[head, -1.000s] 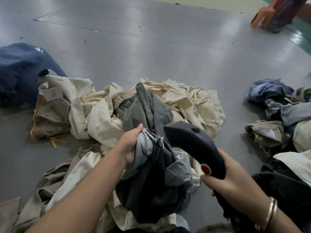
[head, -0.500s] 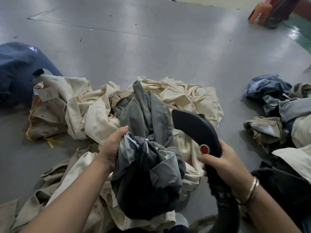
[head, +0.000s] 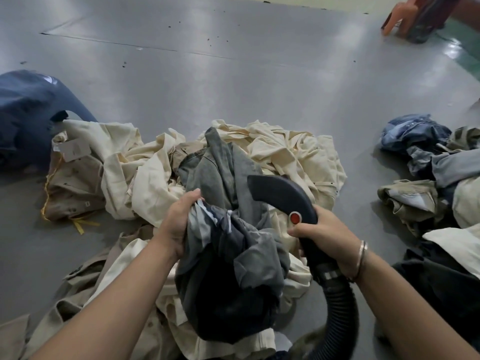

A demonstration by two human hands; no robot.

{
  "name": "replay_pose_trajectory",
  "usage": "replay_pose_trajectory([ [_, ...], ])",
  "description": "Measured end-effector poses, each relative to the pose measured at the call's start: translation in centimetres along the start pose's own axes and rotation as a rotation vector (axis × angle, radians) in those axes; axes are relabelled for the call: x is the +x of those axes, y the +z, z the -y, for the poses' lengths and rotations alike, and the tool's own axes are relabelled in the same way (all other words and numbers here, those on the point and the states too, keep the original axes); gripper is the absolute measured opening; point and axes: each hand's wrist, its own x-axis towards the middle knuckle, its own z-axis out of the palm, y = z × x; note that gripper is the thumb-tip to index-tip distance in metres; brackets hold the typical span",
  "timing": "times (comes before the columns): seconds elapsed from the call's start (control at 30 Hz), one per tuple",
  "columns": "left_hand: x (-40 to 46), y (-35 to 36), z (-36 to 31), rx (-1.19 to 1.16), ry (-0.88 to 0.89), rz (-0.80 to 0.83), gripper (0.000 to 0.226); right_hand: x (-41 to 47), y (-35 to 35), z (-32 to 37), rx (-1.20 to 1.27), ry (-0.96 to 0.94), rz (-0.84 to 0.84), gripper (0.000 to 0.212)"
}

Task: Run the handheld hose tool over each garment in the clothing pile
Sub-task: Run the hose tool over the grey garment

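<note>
- I have the grey garment (head: 231, 258) bunched up and lifted clear of the cream clothing pile (head: 280, 152) beneath it, so that one piece at a time meets the nozzle.
- My left hand (head: 179, 224) has its fingers (head: 193, 197) closed tight on a gathered fold at the top of the grey cloth; the rest hangs down in a loose bundle toward me.
- My right hand (head: 327, 235) is wrapped around the grip of the handheld hose tool (head: 283, 196), fingers clenched on it, thumb lying just below the red button (head: 295, 218). I judge that placement keeps the switch within reach.
- The dark nozzle end points up and away to the left, close over the grey cloth; I cannot tell whether it touches.
- The ribbed hose (head: 337, 307) trails down from the grip, past my wrist and bracelet (head: 362, 255), toward the bottom edge.
- Farther out on the grey floor (head: 233, 74): a tan tagged garment (head: 75, 185) to the left, a navy piece (head: 26, 113) beyond it, and a separate heap of denim and khaki clothes (head: 428, 165) to the right, perhaps a sorted pile.
</note>
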Motion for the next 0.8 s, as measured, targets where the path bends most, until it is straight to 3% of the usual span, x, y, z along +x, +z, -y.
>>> replay_pose_trajectory([
  [0.1, 1.9, 1.8, -3.3, -0.132, 0.055, 0.058, 0.044, -1.2, -0.5, -0.4, 0.022, -0.167, -0.112, 0.027],
  [0.17, 3.9, 3.0, -5.8, -0.152, 0.187, 0.004, 0.042, -2.2, -0.4, -0.6, 0.083, -0.265, -0.185, 0.03],
  [0.3, 5.6, 2.0, -8.0, 0.713, 0.585, -0.635, 0.039, -2.9, 0.6, -0.6, 0.07, -0.38, -0.288, 0.034],
  [0.4, 4.0, -0.9, -3.1, 0.944, 0.802, -0.81, 0.037, -2.4, 2.2, -0.5, 0.005, -0.425, -0.283, 0.042],
  [0.47, 2.9, -2.8, 1.8, 1.106, 0.727, -0.715, 0.034, -1.5, 3.3, -0.2, 0.008, -0.436, -0.258, 0.048],
  [0.6, 3.5, -4.4, 4.7, 1.189, 0.243, -0.693, 0.072, 0.7, 5.6, 0.3, -0.103, -0.44, -0.203, 0.055],
  [0.73, 4.6, -3.9, 4.3, 1.507, 0.098, -0.622, 0.103, 2.5, 8.3, -0.3, -0.151, -0.428, -0.226, 0.063],
  [0.8, 4.9, -3.1, 5.0, 1.642, 0.056, -0.503, 0.106, 3.7, 9.9, -0.7, -0.181, -0.434, -0.249, 0.066],
])
